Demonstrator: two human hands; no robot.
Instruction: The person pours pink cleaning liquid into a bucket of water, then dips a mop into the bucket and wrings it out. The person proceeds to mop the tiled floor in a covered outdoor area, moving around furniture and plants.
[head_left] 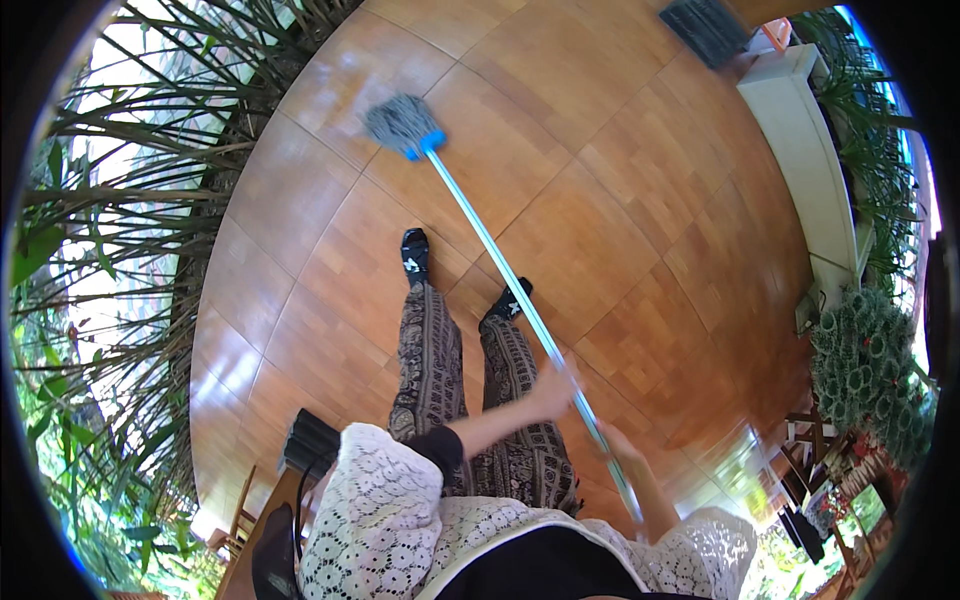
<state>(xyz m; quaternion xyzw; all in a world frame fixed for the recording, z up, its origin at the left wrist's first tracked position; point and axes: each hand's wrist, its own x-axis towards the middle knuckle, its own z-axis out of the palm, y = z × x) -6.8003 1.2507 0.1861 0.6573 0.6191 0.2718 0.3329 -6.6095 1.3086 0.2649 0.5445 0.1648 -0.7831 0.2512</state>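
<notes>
A mop runs diagonally across the view, its grey stringy head (400, 122) spread on the tiled floor ahead and to the left. A blue clamp (427, 146) joins the head to a long, shiny pale-blue handle (490, 247). My left hand (553, 391) is wrapped around the handle in front of my body, slightly smeared by motion. Closer to me and a little to the right, my right hand (618, 443) grips the same handle near its upper end. Part of the fingers on both hands is hidden.
Glossy orange-brown tiles (620, 230) surround my feet (415, 255). Long-leaved plants (150, 200) border the left side. At right stand a pale low wall (800, 130) and a spiny potted plant (868, 365). A dark ribbed object (703, 32) is far right; wooden furniture (270, 530) is near left.
</notes>
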